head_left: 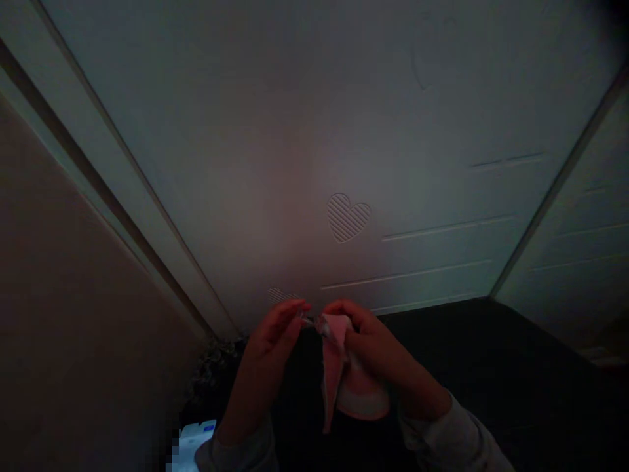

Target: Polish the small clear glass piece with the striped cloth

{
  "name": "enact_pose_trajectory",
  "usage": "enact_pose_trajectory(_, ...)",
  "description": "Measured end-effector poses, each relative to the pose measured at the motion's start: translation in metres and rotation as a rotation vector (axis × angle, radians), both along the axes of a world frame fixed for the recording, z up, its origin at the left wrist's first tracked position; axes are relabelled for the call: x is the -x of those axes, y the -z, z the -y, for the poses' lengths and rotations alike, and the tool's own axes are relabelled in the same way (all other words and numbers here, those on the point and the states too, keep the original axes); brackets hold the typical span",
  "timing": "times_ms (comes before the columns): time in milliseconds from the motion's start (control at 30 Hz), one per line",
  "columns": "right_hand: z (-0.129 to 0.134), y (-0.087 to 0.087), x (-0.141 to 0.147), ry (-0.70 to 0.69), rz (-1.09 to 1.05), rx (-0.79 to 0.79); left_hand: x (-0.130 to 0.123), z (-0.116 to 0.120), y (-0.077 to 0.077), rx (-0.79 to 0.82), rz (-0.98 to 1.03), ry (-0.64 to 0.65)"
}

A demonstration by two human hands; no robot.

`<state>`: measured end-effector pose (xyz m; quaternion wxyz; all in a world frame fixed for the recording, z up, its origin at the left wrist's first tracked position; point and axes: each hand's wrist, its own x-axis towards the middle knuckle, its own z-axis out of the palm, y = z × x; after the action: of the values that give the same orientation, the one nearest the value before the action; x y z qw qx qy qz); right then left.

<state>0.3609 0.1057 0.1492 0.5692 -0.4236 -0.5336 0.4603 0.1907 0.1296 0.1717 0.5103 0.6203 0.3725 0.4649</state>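
Note:
In the dim head view, a pink cloth with a paler band (361, 396) hangs from my right hand (368, 341), whose fingers are wrapped round its upper part. A small clear, shiny piece (307, 319) shows between the two hands, beside the top of the cloth. My left hand (278, 334) pinches the left end of that piece with thumb and fingers. Both hands are close together at the lower middle, a narrow gap apart. What the clear piece is cannot be made out, and the right fingertips are partly hidden by the cloth.
A pale panel with an engraved heart (348, 218) and grooved lines stands in front. A brown surface (73, 295) slopes along the left. Below lies a dark surface (466, 367). A bright, bluish object (194, 446) is at the lower left, beside my left forearm.

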Motion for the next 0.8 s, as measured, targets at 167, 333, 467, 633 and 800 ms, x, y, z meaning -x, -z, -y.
enact_pose_trajectory(167,-0.003,0.002,-0.003,-0.051,-0.015,0.037,0.002,0.002,0.004,0.000,0.189,0.138)
enact_pose_trajectory(333,0.001,-0.001,-0.006,-0.007,0.081,-0.040,-0.007,0.001,0.003,0.011,0.335,0.065)
enact_pose_trajectory(467,0.010,-0.007,-0.009,0.105,0.204,-0.088,-0.003,-0.001,-0.002,-0.100,0.183,-0.194)
enact_pose_trajectory(633,0.019,-0.013,-0.010,0.141,0.309,-0.072,0.002,0.012,-0.015,-0.175,-0.184,-0.238)
enact_pose_trajectory(800,0.022,-0.016,-0.010,0.080,0.307,-0.189,-0.008,0.022,-0.016,-0.159,-0.207,-0.198)
